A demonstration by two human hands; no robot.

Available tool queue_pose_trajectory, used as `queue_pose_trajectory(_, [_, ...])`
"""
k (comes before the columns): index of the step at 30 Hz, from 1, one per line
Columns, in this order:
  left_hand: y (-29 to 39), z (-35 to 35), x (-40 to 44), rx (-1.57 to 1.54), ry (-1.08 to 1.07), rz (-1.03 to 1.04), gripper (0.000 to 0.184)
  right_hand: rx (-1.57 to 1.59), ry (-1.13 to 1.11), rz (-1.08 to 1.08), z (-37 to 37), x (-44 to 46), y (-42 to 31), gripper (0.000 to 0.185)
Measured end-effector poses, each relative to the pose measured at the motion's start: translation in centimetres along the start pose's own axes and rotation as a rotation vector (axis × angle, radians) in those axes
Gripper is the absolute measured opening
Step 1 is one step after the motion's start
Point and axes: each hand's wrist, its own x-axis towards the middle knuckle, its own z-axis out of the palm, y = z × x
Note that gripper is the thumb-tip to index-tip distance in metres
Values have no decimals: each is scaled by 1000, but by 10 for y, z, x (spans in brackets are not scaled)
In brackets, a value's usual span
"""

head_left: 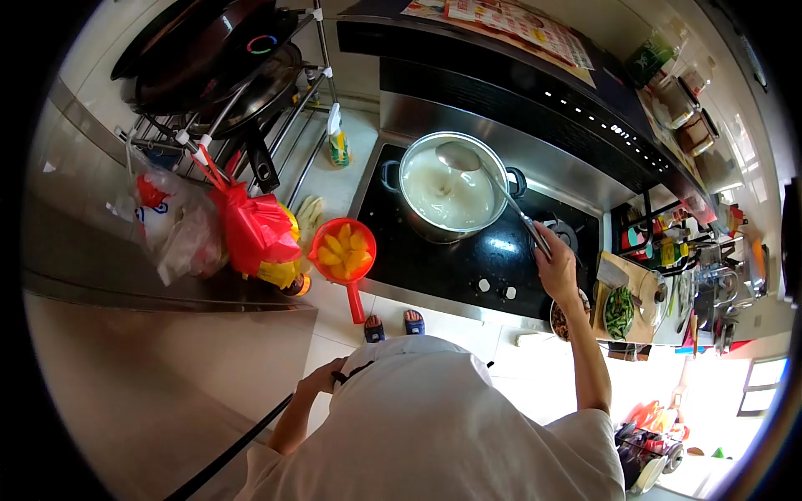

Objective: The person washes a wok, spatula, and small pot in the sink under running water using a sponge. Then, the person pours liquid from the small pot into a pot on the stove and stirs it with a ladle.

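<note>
My right hand (558, 272) is closed around the handle of a metal ladle (520, 215). The ladle's bowl is over the near-full pot (449, 230), close to its back rim, and looks tilted. Whitish, cloudy liquid (451, 200) fills the pot, which stands on the black cooktop (418, 267). Down at my waist, my left hand (322, 378) rests against my white clothing, beside a long black strap or rod (238, 447). Its fingers are partly hidden, so whether they grip anything is unclear.
A red handled strainer (357, 301) with yellow pieces sits left of the cooktop. Behind it are a spray bottle (337, 138), a red bag (255, 230) and a pan rack (313, 83). At right lie a cutting board (642, 288) and green vegetables (618, 313). The range hood (501, 83) overhangs the back.
</note>
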Motion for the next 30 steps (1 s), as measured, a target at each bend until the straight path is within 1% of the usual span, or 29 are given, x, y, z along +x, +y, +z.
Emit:
queue_pose_trajectory(3, [-16, 3, 4, -103, -30, -40, 82, -189, -110, 158, 11, 0, -23, 47])
queue_pose_trajectory(4, [-19, 4, 3, -134, -39, -60, 82, -205, -97, 115, 18, 0, -26, 49])
queue_pose_trajectory(6, [10, -5, -1, -200, -58, -25, 83, -282, -116, 106, 41, -4, -18, 49])
queue_pose_trajectory(8, [10, -1, -4, -143, -33, 14, 83, -334, -148, 119, 51, -6, -19, 47])
queue_pose_trajectory(9, [-7, 4, -3, -49, 3, 38, 83, -254, -105, 119, 53, -10, -17, 45])
queue_pose_trajectory(10, [-2, 5, -2, 44, 41, 63, 82, -173, -61, 117, 56, -13, -12, 44])
queue_pose_trajectory(11, [3, 4, -6, 29, 36, 84, 81, -92, -16, 115, 59, -16, -8, 43])
queue_pose_trajectory(12, [8, 1, -11, 13, 31, 103, 81, 217, -124, 519, 58, -17, -3, 35])
queue_pose_trajectory(13, [23, -3, -16, -3, 26, 123, 80, 501, -5, 643, 61, -25, 19, 37])
queue_pose_trajectory(15, [34, -5, -18, -41, 24, 254, 74, 765, 180, 905, 64, -43, 40, 37])
queue_pose_trajectory(16, [38, -6, -19, -60, 22, 321, 72, 717, 168, 997, 72, -55, 52, 30])
queue_pose_trajectory(17, [40, -8, -21, -69, 22, 357, 71, 490, 50, 912, 92, -78, 68, 23])
queue_pose_trajectory(19, [34, -8, -23, -105, 7, 353, 70, 60, -164, 487, 147, -125, 104, 29])
queue_pose_trajectory(21, [27, -9, -27, -143, -4, 277, 69, -21, -154, 326, 165, -126, 76, 34])
queue_pose_trajectory(23, [23, -10, -32, -177, -10, 226, 68, -84, -202, 371, 184, -127, 68, 28])
queue_pose_trajectory(24, [21, -11, -34, -196, -13, 207, 67, -172, -309, 347, 189, -126, 70, 19])
queue_pose_trajectory(27, [19, -14, -41, -253, -32, 167, 65, -263, -313, 290, 197, -129, 70, 10])
queue_pose_trajectory(30, [16, -18, -45, -317, -53, 131, 63, -342, -329, 227, 197, -130, 65, 8])
